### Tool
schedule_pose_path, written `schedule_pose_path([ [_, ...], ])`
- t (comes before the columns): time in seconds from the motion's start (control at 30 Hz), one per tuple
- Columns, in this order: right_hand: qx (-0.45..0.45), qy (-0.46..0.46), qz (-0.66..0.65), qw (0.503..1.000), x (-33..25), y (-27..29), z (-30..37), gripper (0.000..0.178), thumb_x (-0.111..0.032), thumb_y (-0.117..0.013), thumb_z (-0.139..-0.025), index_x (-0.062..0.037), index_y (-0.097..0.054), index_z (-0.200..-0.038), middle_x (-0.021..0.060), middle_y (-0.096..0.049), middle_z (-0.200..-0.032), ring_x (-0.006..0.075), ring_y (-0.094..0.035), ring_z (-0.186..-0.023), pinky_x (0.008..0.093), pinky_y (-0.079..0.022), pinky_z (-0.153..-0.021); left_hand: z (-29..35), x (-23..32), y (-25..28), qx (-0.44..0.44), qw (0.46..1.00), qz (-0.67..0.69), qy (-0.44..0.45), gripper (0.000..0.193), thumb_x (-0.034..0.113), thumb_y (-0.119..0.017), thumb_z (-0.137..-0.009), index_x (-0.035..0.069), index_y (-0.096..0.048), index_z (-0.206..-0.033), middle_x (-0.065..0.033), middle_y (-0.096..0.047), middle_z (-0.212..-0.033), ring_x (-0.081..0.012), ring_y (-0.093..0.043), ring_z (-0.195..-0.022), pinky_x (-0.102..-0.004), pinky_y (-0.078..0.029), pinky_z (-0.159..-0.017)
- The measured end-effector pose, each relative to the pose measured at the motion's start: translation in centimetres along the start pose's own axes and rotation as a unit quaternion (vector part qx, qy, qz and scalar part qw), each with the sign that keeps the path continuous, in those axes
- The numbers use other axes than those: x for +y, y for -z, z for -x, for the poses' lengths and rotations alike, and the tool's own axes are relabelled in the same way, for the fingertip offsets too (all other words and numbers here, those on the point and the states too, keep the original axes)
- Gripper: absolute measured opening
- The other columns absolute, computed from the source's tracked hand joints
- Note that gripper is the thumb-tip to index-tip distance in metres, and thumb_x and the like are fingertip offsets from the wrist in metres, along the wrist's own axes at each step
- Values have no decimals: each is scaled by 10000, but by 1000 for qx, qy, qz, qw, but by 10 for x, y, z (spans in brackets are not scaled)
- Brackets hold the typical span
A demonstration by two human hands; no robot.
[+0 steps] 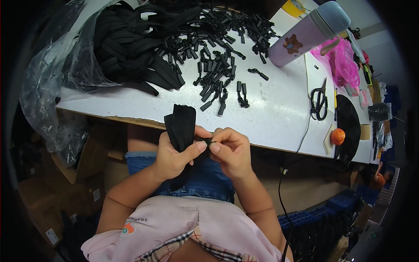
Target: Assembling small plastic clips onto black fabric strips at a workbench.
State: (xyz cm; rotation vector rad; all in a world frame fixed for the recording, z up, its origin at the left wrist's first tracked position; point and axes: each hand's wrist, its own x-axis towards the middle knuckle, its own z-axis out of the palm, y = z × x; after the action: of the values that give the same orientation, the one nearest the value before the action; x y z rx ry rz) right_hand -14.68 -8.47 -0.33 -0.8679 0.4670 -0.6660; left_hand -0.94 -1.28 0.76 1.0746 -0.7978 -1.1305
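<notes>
Just off the table's front edge, my left hand [176,156] is closed round a folded bundle of black zipper tape [182,126], which stands up above the fingers and hangs below the palm. My right hand [231,150] pinches with thumb and forefinger at a small dark end beside my left thumb. What exactly sits between those fingertips is too small to make out. On the table beyond lie many loose black zipper pulls [214,72] with cord loops. A pair of them [242,94] and a single pull [258,74] lie apart from the heap.
A clear plastic bag [56,83] spills black strips [126,48] at the left. To the right stand a lilac bottle [299,39], black scissors [319,104], an orange fruit [338,136] and a pink plastic bag [345,63]. A cable [280,192] hangs over the table edge.
</notes>
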Motion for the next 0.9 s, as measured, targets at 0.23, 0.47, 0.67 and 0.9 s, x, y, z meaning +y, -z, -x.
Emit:
schedule_pose_path([
  [0.23,15,0,47,999,2,-3,1,66,-30,-586,-775,5,-534,-796,6,-506,-719,32,-425,-590,151,-339,-518,-1,2,-2,-11,1000,-14,19,166,71,-577,-766,-21,-555,-902,-69,-529,-835,-41,-446,-517,-155,-351,-423],
  [0.47,14,152,232,961,10,-4,3,71,-53,-533,-822,16,-525,-839,20,-502,-751,34,-421,-610,157,-334,-535,0,3,-4,-1,999,-34,-12,172,49,-546,-804,-17,-550,-963,6,-540,-699,-14,-443,-563,-160,-365,-503],
  [0.67,15,49,120,991,10,-3,6,75,-63,-530,-827,12,-529,-837,33,-514,-748,65,-441,-623,192,-360,-549,-2,7,1,-51,996,-76,-5,184,54,-550,-807,-27,-540,-972,1,-540,-711,-33,-472,-611,-180,-413,-569],
  [0.9,22,337,382,860,14,0,-2,84,-2,-578,-757,13,-551,-835,100,-555,-736,176,-512,-608,231,-402,-527,0,4,2,-17,999,-13,36,184,101,-585,-800,-15,-550,-938,-5,-521,-693,-26,-452,-546,-159,-377,-457],
])
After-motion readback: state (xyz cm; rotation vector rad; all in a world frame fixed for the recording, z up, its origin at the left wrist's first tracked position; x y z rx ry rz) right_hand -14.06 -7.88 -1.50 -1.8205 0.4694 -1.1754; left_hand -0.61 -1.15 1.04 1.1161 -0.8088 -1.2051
